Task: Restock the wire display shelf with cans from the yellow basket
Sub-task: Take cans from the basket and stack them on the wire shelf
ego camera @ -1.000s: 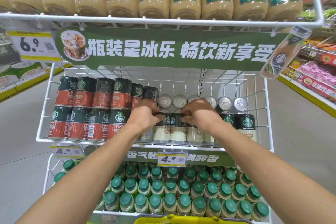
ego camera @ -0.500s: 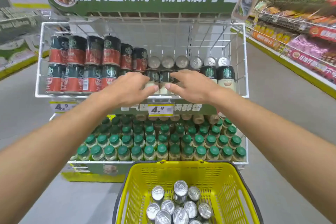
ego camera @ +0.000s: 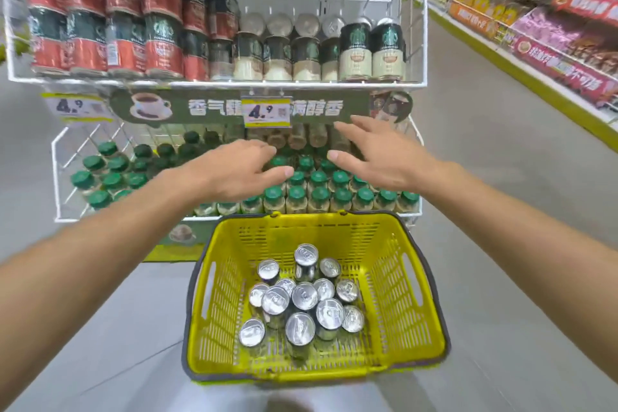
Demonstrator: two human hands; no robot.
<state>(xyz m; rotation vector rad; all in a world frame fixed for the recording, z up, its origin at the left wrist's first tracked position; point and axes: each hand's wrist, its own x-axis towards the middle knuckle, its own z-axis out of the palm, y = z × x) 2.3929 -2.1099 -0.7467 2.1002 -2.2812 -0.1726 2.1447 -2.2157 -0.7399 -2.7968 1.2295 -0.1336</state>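
Note:
The yellow basket sits on the floor below me and holds several upright silver-topped cans. The white wire display shelf above carries red-and-black cans stacked two high on the left and cream-and-black cans on the right. My left hand and my right hand hover empty with fingers spread, side by side above the basket and in front of the lower tier of bottles. Neither hand touches a can.
Green-capped bottles fill the lower wire tier just behind the basket. A yellow 4.9 price tag hangs on the shelf's green front sign. An aisle shelf with packaged goods runs along the right, with grey floor between.
Both hands have left the cream cans on the wire shelf and dropped down toward the basket. The view has tilted downward, bringing the whole basket into sight.

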